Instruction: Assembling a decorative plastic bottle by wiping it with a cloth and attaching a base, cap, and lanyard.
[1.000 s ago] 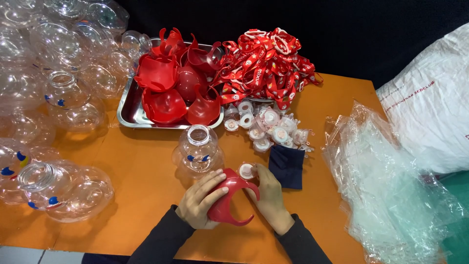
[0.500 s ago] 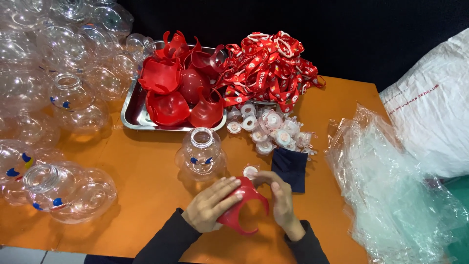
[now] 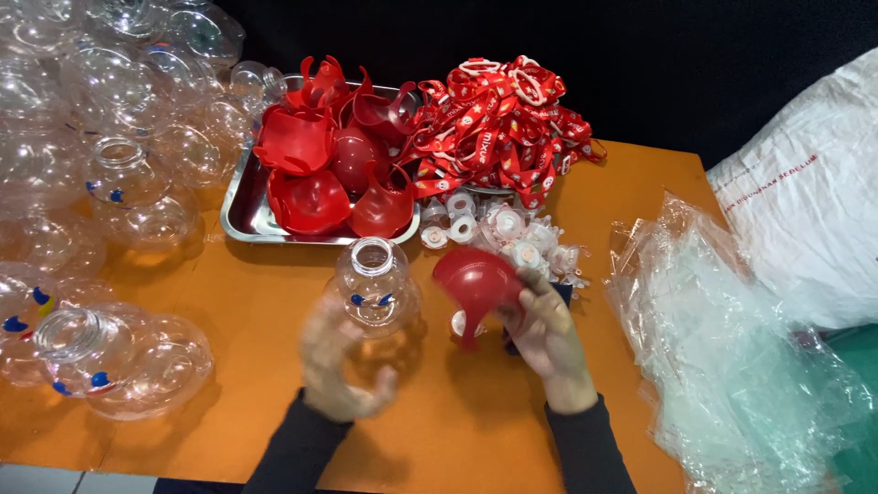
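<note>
1. Red plastic cap piece point(image 3: 477, 277): held up above the orange table point(image 3: 238, 311), just in front of the pile of small white caps, dome side toward the camera, one red tab hanging down.
2. Right hand point(image 3: 549, 334): clenched on the red plastic cap piece from below and to the right, thumb on its lower rim.
3. Clear bottle point(image 3: 373, 288): upright on the table, mouth open and up, small blue marks on its shoulder, just left of the red piece and not touching it.
4. Left hand point(image 3: 340, 366): motion-blurred, at the near lower left side of the clear bottle. Fingers curled; cannot tell if it grips the bottle or only touches it.
5. Small white caps point(image 3: 512, 240): loose pile behind the right hand, in front of the lanyards.
6. Metal tray point(image 3: 240, 206): behind the bottle, stacked with more red cap pieces.
7. Red lanyards point(image 3: 498, 128): heaped right of the tray, partly over its edge.
8. Empty clear bottles point(image 3: 101, 183): big heap along the left side, a few lying on their sides near the front left.
9. Clear plastic bags point(image 3: 732, 357): crumpled stack at right; white sack point(image 3: 805, 210) behind it.
</note>
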